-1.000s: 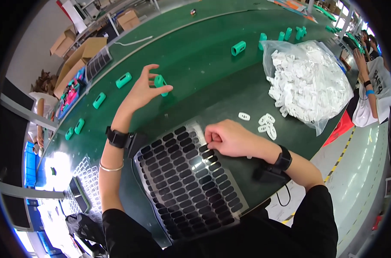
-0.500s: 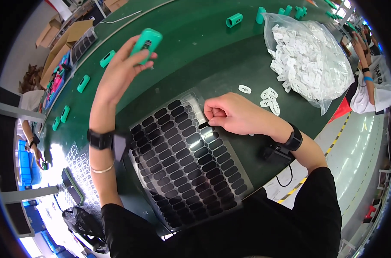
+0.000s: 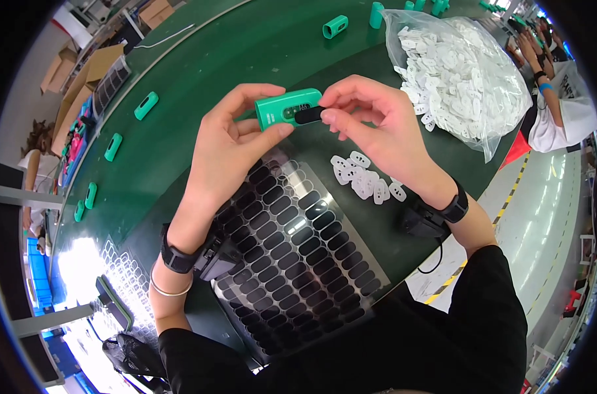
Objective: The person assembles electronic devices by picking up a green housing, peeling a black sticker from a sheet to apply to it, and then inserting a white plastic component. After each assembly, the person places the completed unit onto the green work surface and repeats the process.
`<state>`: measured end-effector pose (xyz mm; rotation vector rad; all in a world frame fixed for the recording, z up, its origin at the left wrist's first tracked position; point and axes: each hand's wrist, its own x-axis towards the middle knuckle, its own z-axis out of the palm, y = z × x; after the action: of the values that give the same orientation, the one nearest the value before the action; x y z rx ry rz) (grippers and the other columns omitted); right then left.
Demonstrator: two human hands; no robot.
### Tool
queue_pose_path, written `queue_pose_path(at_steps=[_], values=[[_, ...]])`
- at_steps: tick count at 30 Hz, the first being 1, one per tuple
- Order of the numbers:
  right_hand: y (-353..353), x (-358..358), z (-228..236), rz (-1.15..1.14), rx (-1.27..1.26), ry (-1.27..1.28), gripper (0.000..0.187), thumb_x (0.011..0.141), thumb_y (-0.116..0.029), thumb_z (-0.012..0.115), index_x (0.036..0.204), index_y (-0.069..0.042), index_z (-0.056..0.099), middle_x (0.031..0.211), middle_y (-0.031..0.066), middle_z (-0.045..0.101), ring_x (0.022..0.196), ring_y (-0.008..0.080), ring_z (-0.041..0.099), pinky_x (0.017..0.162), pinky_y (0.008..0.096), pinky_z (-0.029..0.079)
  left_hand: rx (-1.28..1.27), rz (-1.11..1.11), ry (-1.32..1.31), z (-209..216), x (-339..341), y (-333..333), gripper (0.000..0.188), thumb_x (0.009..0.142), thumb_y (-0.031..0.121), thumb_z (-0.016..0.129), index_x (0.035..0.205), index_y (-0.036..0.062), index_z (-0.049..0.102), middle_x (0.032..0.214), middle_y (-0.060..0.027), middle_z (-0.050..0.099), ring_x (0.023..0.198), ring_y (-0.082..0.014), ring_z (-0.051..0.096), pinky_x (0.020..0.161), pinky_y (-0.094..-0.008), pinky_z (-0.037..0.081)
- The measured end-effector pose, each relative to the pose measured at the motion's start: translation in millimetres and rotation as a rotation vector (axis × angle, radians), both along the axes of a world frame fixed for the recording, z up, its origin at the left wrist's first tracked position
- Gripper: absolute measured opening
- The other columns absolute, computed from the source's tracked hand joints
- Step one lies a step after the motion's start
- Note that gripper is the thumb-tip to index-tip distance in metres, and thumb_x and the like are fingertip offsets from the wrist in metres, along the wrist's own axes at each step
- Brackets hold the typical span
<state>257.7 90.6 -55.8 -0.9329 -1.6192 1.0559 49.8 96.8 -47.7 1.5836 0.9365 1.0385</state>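
- While left hand point(image 3: 225, 143) clamps green case point(image 3: 276, 107), right hand point(image 3: 391, 130) pinches black oval point(image 3: 309, 116) over its face.
- Seemingly placing step; next move calls for steady alignment.

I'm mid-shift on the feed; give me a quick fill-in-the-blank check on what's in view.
1. The left hand holds a casing whose colour is ____.
2. The right hand pinches an oval piece whose colour is ____.
3. The clear plastic bag lies toward the person's ____ side.
4. The loose pieces beside the sheet of dark ovals are coloured ____.

Missing words: green; black; right; white.
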Motion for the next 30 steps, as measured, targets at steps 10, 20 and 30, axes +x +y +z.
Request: queue_pose_path(at_steps=[10, 20, 30], values=[[-1, -5, -6, 0.047, -0.066, 0.134, 0.007, 0.084, 0.001, 0.061, 0.090, 0.001, 0.056, 0.081, 0.0037, 0.059, 0.069, 0.0077, 0.058, 0.059, 0.0203, 0.049, -0.002, 0.053, -0.024, -8, 10, -6, 0.035, 0.078, -0.003, 0.068, 0.110, -0.0013, 0.054, 0.105, -0.0078, 0.059, 0.081, -0.0080, 0.061, 0.068, -0.0191, 0.051], [-3, -3, -8, -0.014, 0.115, -0.094, 0.010, 0.083, 0.001, 0.062, 0.091, -0.001, 0.056, 0.077, 0.0001, 0.057, 0.066, 0.0043, 0.055, 0.056, 0.0178, 0.044, 0.061, 0.108, -0.100, -8, 20, -16, 0.029, 0.080, -0.007, 0.065, 0.107, -0.0032, 0.056, 0.109, -0.0107, 0.058, 0.092, -0.0142, 0.062, 0.078, -0.0246, 0.054], [0, -1, -2, 0.255, -0.215, 0.160, 0.017, 0.091, -0.014, 0.058, 0.102, -0.001, 0.052, 0.077, -0.0013, 0.053, 0.065, 0.0029, 0.049, 0.056, 0.0202, 0.039, 0.065, 0.092, -0.219, 0, 19, -24, 0.025, 0.080, -0.009, 0.063, 0.104, -0.0020, 0.057, 0.107, -0.0100, 0.062, 0.096, -0.0126, 0.061, 0.078, -0.0220, 0.054]])
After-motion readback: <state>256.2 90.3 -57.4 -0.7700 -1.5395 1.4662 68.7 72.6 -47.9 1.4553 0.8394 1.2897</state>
